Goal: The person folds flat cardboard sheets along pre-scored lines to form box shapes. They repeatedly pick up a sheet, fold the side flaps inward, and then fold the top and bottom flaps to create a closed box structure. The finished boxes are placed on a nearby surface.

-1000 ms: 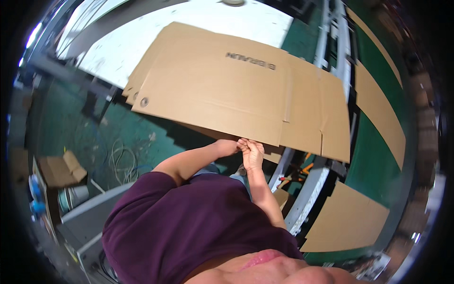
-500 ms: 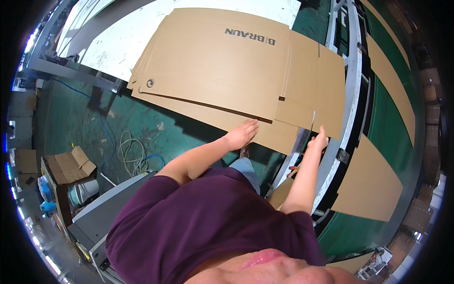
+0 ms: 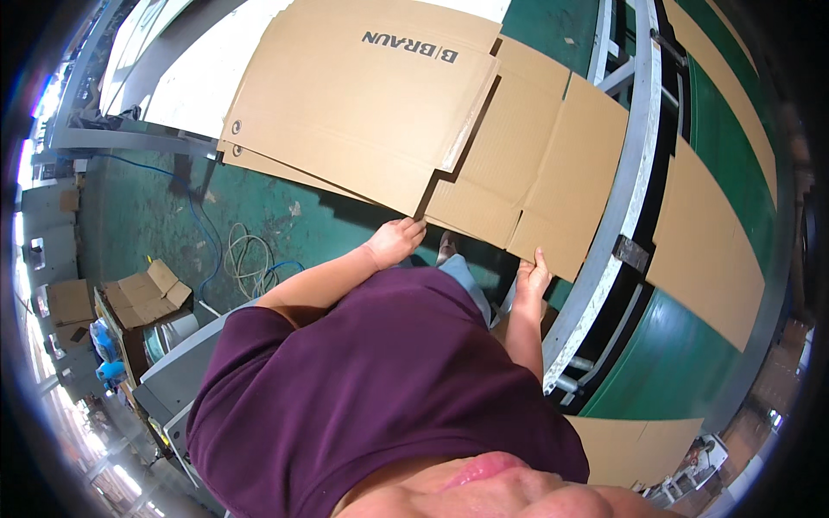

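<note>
A flattened brown carton (image 3: 345, 104) with dark print lies across a white-topped table, another cardboard layer showing under its near edge. From beneath its right side a brown cardboard sheet (image 3: 540, 155) with slots and creases reaches toward the metal rail. My left hand (image 3: 397, 242) is closed at the near edge, by the corner where the printed panel meets the sheet; its fingertips are partly hidden. On the near right edge of the sheet, my right hand (image 3: 533, 274) grips with the thumb on top and the fingers underneath.
To the right, a metal rail (image 3: 635, 164) runs beside a green conveyor belt (image 3: 665, 354) carrying several cardboard sheets (image 3: 704, 237). The white table (image 3: 194, 78) is at the far left. Coiled hoses (image 3: 246, 259) lie on the green floor, near an opened carton (image 3: 147, 293).
The printed panel has shifted left and away, showing more of the sheet beneath at right. Both hands have moved left; my left hand has gone from lying on the cardboard to its near edge.
</note>
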The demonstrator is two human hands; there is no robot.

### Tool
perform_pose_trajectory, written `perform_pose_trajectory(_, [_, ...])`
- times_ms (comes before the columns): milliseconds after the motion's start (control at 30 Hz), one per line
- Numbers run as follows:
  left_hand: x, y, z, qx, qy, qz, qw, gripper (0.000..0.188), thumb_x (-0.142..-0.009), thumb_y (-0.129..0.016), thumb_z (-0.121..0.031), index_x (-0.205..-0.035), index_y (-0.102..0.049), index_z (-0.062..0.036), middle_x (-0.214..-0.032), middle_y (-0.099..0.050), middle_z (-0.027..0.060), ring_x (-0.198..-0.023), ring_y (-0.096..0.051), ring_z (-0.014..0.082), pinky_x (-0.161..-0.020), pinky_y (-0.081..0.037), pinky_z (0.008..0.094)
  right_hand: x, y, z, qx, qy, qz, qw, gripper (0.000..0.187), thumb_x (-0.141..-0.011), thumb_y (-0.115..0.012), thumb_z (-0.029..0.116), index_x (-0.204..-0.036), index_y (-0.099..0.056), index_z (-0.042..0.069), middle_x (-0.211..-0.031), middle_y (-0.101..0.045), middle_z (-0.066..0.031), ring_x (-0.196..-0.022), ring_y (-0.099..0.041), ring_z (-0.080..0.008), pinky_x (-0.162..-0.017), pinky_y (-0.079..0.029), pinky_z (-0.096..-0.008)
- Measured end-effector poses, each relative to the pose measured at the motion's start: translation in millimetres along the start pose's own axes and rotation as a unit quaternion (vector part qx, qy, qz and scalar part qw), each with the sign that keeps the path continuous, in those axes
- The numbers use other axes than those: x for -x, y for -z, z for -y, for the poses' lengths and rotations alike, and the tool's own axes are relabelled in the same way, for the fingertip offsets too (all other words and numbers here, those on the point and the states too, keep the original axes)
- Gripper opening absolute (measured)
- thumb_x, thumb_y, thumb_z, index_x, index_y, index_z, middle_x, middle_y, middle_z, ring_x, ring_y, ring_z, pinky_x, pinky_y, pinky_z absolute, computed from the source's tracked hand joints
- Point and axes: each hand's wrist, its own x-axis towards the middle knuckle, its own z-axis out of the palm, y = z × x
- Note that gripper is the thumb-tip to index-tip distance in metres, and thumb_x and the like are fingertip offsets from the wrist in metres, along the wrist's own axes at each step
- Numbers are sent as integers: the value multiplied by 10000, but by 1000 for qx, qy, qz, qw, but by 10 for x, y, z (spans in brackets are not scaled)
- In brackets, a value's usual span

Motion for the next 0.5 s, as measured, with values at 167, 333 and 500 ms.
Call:
perform_pose_trajectory(167, [-219,694,37,48,11,-63,997,361,-744,-647,-140,-1104,-628,-112,-1097,-595,74,-1041,-568,265,-907,-470,400,-387,306,225,-43,23,8,999,473,-804,-679,-44,-1243,-507,-11,-1193,-583,-144,-1058,-595,-259,-903,-507,-387])
perform_pose_trajectory(333, [-446,323,462,-11,8,37,999,374,-810,-635,-216,-1172,-569,-145,-1358,-474,116,-1288,-426,327,-1076,-353,462,249,-308,527,231,303,11,924,356,-806,-672,-32,-1148,-579,-71,-1151,-614,-160,-1008,-616,-241,-889,-494,-345])
perform_pose_trajectory(500, [-497,198,510,-11,-28,35,999,322,-830,-607,-238,-1130,-550,-137,-1320,-485,132,-1253,-454,335,-1038,-391,462,912,-890,285,478,557,206,647,565,-695,-596,-107,-1248,-563,4,-1279,-571,-167,-1120,-583,-315,-920,-484,-344])
